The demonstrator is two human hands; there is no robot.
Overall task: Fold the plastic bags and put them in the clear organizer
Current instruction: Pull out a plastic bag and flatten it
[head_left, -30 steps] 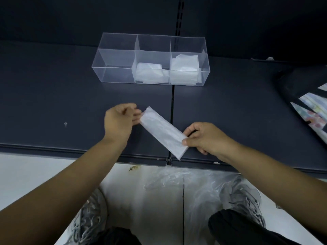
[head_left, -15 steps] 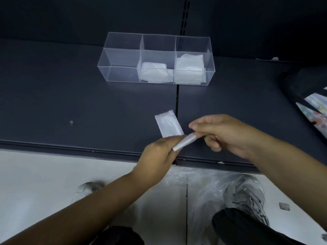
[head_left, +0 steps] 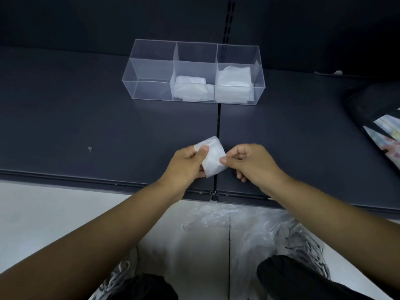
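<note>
A white plastic bag [head_left: 213, 156], folded into a small square, is held just above the dark shelf [head_left: 86, 118] near its front edge. My left hand [head_left: 186, 166] pinches its left side with the thumb on top. My right hand [head_left: 249, 164] pinches its right edge between thumb and forefinger. The clear organizer [head_left: 151, 61] stands further back with three compartments: the left one holds nothing, the middle one holds a folded bag [head_left: 191, 87], the right one holds a taller folded stack [head_left: 233, 85].
Loose crumpled plastic bags [head_left: 233, 226] lie on the pale floor below the shelf edge, beside my grey shoes [head_left: 311, 252]. A dark bag with a colourful print [head_left: 383, 126] sits at the shelf's right. A seam [head_left: 218, 122] splits the shelf.
The long folded strip was doubled over into a small square. My left hand came across to the middle and both hands now pinch the square from either side.
</note>
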